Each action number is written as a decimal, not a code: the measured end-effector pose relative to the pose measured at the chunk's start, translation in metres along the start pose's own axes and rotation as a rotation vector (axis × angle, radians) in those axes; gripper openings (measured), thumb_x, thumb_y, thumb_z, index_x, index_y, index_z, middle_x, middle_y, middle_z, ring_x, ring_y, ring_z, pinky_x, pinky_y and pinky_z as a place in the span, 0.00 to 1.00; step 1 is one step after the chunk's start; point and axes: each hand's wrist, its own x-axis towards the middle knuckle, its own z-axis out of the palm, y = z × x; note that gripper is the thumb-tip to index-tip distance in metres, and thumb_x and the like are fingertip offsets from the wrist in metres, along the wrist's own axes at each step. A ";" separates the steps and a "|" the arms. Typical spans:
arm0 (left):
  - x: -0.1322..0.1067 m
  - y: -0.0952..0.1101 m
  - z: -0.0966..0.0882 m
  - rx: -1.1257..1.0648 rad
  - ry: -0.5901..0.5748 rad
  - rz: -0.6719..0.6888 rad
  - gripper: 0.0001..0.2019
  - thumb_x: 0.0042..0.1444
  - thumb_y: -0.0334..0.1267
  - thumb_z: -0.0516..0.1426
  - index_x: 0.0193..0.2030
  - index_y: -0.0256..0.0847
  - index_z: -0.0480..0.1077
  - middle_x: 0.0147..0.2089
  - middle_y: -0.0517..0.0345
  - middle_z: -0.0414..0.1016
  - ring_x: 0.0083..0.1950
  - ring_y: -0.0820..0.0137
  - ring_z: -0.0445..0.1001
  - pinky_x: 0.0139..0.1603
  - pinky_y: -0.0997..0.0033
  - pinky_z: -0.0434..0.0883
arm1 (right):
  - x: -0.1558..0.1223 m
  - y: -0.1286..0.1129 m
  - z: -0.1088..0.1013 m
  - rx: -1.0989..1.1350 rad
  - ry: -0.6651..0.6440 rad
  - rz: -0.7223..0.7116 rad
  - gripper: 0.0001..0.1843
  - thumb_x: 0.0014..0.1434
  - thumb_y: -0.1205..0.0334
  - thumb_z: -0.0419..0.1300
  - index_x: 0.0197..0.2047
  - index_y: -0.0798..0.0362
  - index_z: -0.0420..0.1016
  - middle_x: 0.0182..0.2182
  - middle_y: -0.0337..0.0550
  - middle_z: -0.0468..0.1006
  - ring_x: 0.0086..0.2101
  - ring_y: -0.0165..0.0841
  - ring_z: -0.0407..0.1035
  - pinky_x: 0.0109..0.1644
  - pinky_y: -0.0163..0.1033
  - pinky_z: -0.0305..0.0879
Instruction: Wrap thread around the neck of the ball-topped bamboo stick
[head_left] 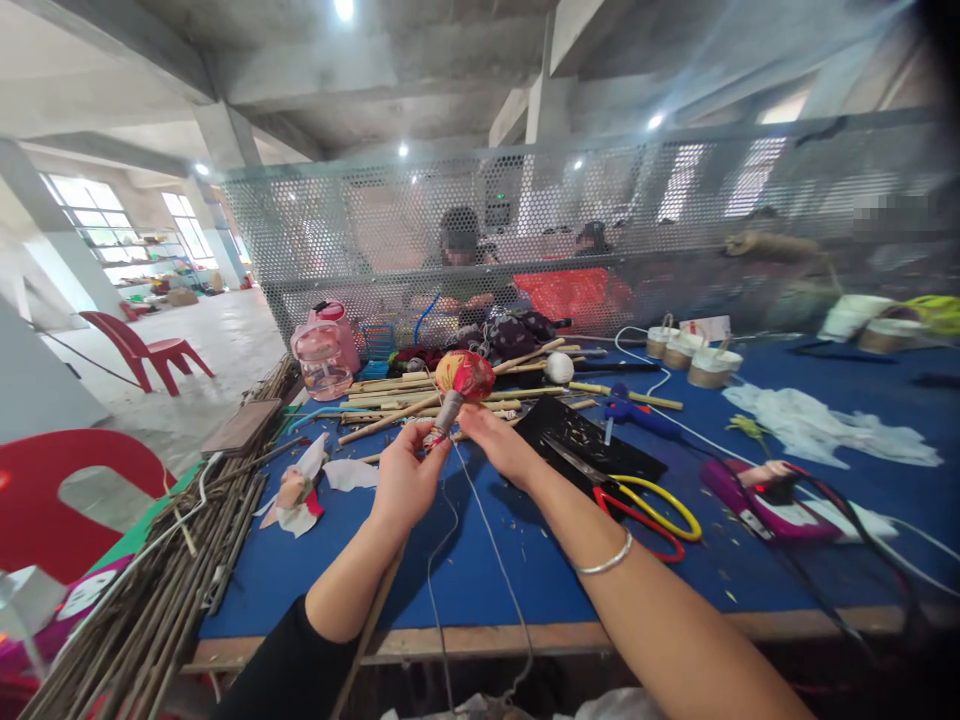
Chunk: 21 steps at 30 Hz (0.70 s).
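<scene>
Blue desk [277,575], head view: left of the scissors [606,482], the left grip [405,475] pinches the wrapped neck [449,410] below a cloth-covered ball [465,376]; whether the right grip [496,443] holds it, I cannot tell. Steady pressure and taut thread [500,574] would likely help.

Pink btl [324,362] nr mesh panel [337,225]

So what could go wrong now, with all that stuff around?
Maybe two things. The loose string hangs over the front edge of the table, so it might snag or tangle while the left hand grips the red-and-yellow bundle by its grey neck. And the scissors lie close to the right forearm, so a careless swing could knock them.
</scene>
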 end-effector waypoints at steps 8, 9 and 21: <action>-0.003 0.001 -0.002 0.191 0.038 0.094 0.14 0.52 0.39 0.58 0.45 0.39 0.73 0.34 0.55 0.78 0.27 0.72 0.70 0.31 0.74 0.65 | -0.007 -0.005 0.018 0.328 -0.185 0.262 0.19 0.45 0.52 0.69 0.35 0.53 0.70 0.24 0.33 0.69 0.18 0.21 0.54 0.18 0.28 0.45; -0.003 0.001 -0.002 0.201 0.047 0.101 0.14 0.52 0.39 0.58 0.45 0.39 0.73 0.34 0.55 0.78 0.27 0.72 0.70 0.31 0.74 0.65 | -0.006 -0.005 0.017 0.295 -0.160 0.283 0.18 0.45 0.53 0.68 0.35 0.54 0.70 0.22 0.31 0.67 0.16 0.20 0.50 0.17 0.29 0.40; -0.004 0.002 -0.001 0.241 0.051 0.107 0.15 0.50 0.35 0.57 0.46 0.38 0.74 0.33 0.55 0.78 0.24 0.73 0.68 0.29 0.74 0.63 | -0.008 -0.003 0.021 0.356 -0.163 0.239 0.25 0.39 0.54 0.72 0.39 0.53 0.71 0.25 0.34 0.71 0.22 0.25 0.61 0.28 0.33 0.58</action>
